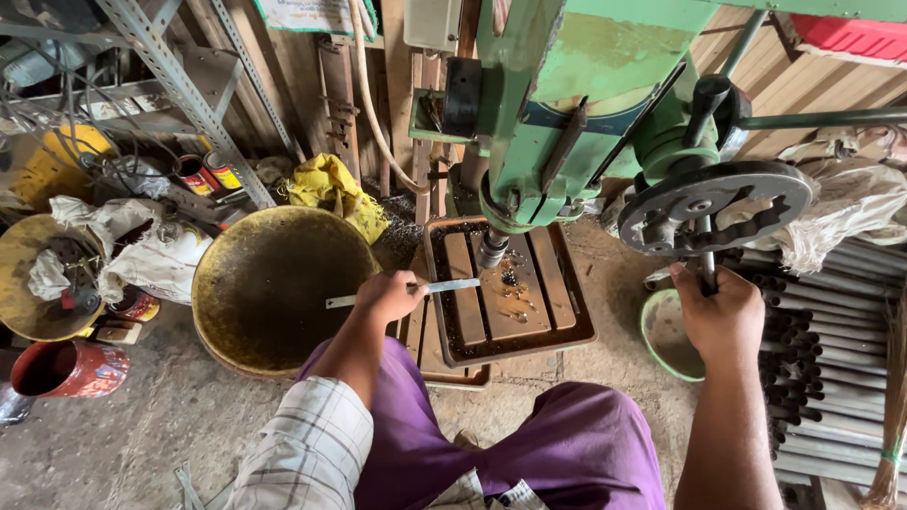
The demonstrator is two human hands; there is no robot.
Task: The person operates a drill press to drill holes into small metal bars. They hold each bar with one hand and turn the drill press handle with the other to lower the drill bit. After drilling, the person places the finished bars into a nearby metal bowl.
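Steel strip (pixel 406 293) lies crosswise, pinched in my left hand (pixel 387 295), its far end on the drill table (pixel 576 326) at the left edge, just left of the bit (pixel 491 250). My right hand (pixel 720 316) is clamped on the feed handle (pixel 707 264).

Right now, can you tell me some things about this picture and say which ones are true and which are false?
1. The left hand holds a flat metal strip. True.
2. The right hand rests on the purple lap. False: it grips a handle of the green drill machine.
3. The metal strip lies across the drill table, under the drill tip. True.
4. The big round pan on the floor is bright blue. False: it is a dull yellow-brown.
5. A pile of metal pipes lies to the person's right. True.
6. The red bucket sits on top of the drill machine. False: it stands on the floor at the left.
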